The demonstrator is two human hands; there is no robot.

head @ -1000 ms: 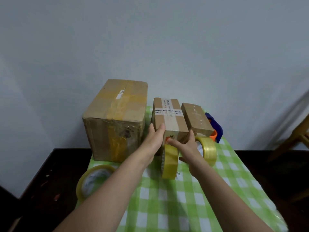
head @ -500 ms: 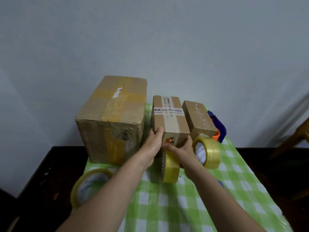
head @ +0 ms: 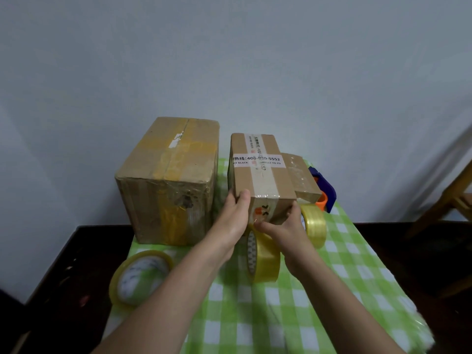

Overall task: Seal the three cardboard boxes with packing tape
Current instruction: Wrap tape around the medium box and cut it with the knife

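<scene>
Three cardboard boxes stand at the back of the table. The large box [head: 168,180] is on the left, wrapped in yellowish tape. The middle box [head: 260,175], crossed by white printed tape, is raised at its near end. My left hand [head: 235,221] grips its near left corner and my right hand [head: 283,231] holds its near right underside. The small box [head: 301,177] sits right behind it, partly hidden. A yellow tape roll [head: 263,259] stands on edge just under the lifted box.
A second yellow roll [head: 315,226] stands at the right of my right hand, and a third [head: 139,275] leans at the table's left edge. A blue and orange tape dispenser [head: 324,192] lies behind the small box. Green checked cloth [head: 332,290] covers the table; a wooden chair [head: 457,190] stands far right.
Both hands have lifted the middle box's near end and drawn it toward me, so it overlaps the small box. The rolls and large box stay in place.
</scene>
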